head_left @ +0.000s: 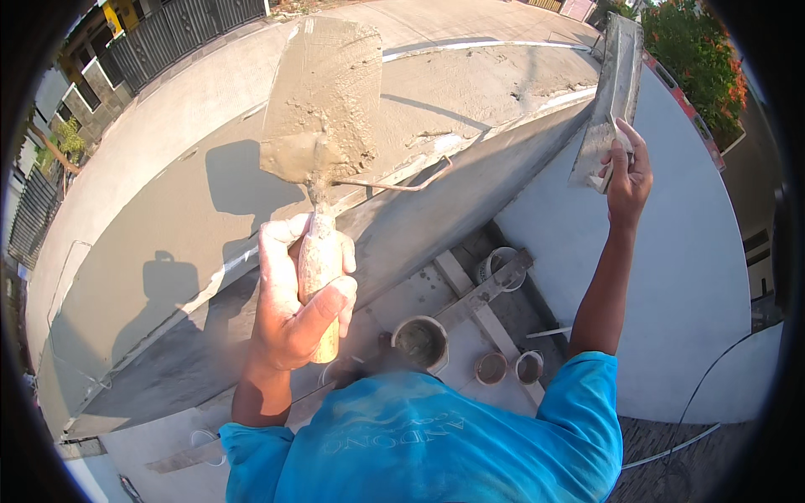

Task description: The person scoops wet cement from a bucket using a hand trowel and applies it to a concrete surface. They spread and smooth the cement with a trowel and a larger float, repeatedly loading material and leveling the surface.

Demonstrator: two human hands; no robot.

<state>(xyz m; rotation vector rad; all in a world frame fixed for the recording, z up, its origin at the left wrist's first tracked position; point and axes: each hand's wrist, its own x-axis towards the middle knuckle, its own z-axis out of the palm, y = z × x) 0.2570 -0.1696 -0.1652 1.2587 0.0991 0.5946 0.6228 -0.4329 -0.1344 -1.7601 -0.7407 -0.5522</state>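
Note:
My left hand is closed round the wooden handle of a trowel, which is held upright. Grey mortar coats its broad blade. Over to the right, my right hand grips a long, mortar-stained plastering float, its arm stretched forward. The float is at the far right end of the wall top, where mortar is spread; whether it touches the surface I cannot tell. A thin bent metal rod shows just right of the trowel's neck, over the wall's near edge.
Below stand a large bucket, a white bucket and two small pails. Planks lie among them. A white wall rises at right, with a red bar along its top. Beyond lie a paved road and a dark gate.

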